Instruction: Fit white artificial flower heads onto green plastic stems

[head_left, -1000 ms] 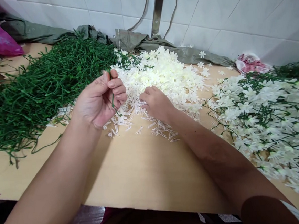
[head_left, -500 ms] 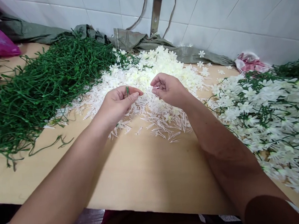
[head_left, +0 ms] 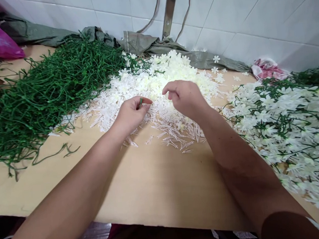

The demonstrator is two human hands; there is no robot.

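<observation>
Green stem [head_left: 140,101] between left hand's [head_left: 135,110] fingers.

The wall [head_left: 223,15] has big, shiny white tiles with thin lines between them. A dark metal post [head_left: 170,12] stands by it. The worktop [head_left: 159,185] is flat and light brown. Soft light shines on the tiles.

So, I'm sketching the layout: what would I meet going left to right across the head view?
Pile of green stems → left hand → right hand → pile of white flowers on green stems.
</observation>
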